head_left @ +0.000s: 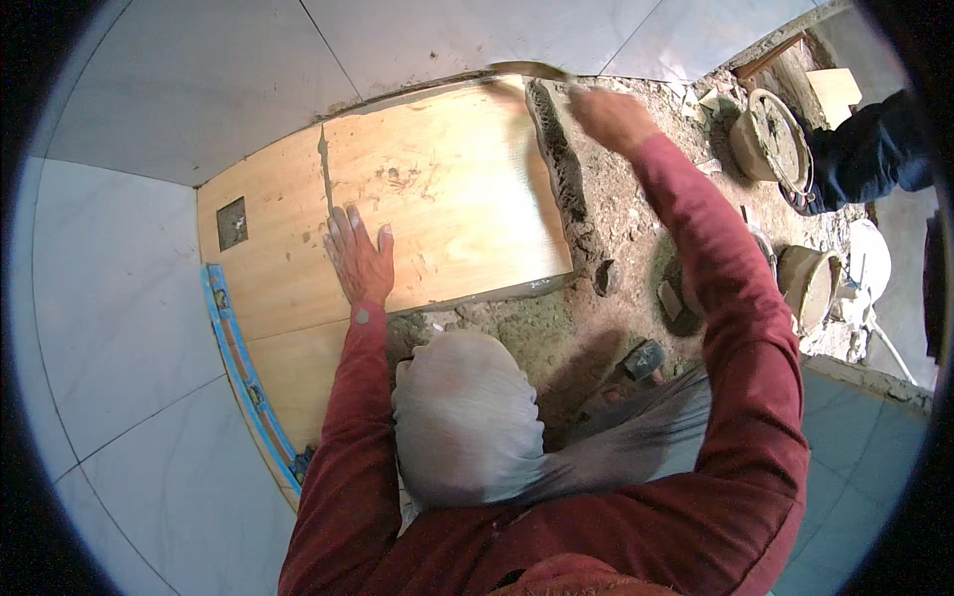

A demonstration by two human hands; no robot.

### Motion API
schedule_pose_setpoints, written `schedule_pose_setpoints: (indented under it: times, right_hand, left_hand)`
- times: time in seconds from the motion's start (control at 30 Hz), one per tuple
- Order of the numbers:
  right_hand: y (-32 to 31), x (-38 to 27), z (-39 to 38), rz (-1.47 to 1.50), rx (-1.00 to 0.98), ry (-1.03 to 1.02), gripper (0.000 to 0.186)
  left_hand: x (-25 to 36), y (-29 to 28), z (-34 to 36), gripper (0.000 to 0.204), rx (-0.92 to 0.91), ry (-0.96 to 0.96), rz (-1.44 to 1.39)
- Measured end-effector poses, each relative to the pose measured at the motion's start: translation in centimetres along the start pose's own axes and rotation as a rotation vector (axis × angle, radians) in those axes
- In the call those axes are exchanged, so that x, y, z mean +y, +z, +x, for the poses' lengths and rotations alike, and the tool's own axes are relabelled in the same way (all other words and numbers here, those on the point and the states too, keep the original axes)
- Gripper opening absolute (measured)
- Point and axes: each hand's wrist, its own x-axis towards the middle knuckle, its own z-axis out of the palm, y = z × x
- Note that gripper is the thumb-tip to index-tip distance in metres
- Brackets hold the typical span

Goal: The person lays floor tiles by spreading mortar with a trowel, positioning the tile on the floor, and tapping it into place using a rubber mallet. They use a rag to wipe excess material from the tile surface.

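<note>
My left hand [360, 256] lies with fingers spread on a pale wood-look floor tile [447, 189], beside a grey mortar-smeared seam. My right hand [611, 117] grips a trowel [522, 72], blurred and raised over the tile's far right corner near the wall's foot. Rough mortar [556, 149] runs along the tile's right edge. A small square cutout [232, 223] shows in the tiling to the left, with a blue spirit level [235, 358] along the left wall.
At the right are rubble [636, 209], buckets [755, 139] [805, 288], a pale pipe [889, 353] and another person's dark-clad leg [865, 149]. A dark hammer-like tool [641, 358] lies beside my grey-clothed leg [467, 417]. Marbled tiled walls [119, 298] border the floor.
</note>
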Motion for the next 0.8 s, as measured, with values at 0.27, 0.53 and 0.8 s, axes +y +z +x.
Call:
schedule_pose_setpoints:
  times: [0.27,0.53,0.8]
  right_hand:
    - [-1.7,0.7,6.1,-0.169,-0.238,0.134,0.031]
    - [0.8,13.7,-9.7,0.061,0.129,0.132,0.034]
    - [-0.6,6.6,-17.1,0.909,-0.274,0.256,0.053]
  left_hand:
    - [-0.5,-0.5,-0.3,0.072,-0.035,-0.046,-0.036]
    - [0.2,0.2,0.7,0.073,-0.001,0.01,-0.076]
    - [-0.6,0.6,0.6,0.073,0.046,-0.035,-0.095]
